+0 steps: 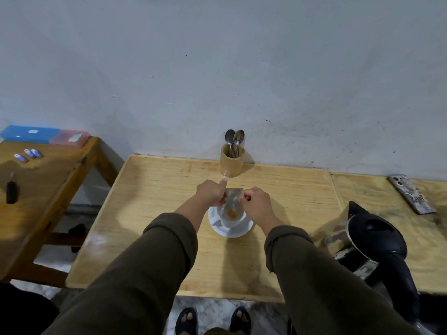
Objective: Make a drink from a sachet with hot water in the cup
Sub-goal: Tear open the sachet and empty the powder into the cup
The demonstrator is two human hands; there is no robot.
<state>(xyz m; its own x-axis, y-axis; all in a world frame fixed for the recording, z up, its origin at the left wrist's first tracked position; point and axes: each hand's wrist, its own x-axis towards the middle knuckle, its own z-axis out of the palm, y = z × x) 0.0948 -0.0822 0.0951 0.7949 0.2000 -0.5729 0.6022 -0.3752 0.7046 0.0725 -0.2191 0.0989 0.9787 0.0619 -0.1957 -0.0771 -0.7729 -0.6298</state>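
A small, pale, foil-like sachet (pixel 233 195) is held above a white ceramic cup (pixel 231 217) that stands on a white saucer (pixel 244 229), near the middle of the light wooden surface (pixel 150 213). The sachet's left edge is gripped by the left hand (pixel 212 192), whose fingers are curled round it with the thumb raised; its upper right corner is pinched by the curled fingers of the right hand (pixel 256 200). The step in hand is judged to be the opening or emptying of the sachet over the cup; whether the top has already been torn cannot be told, as the packet is blurred. An orange patch is seen at the cup's mouth, but whether it is powder or print on the sachet cannot be told.

The next move would call for the contents to be tipped fully into the cup. After that, hot water would be needed from the black and steel electric kettle (pixel 367 240) standing well to the right, and a metal spoon (pixel 238 140) from the bamboo holder (pixel 231 164) at the wall for stirring.
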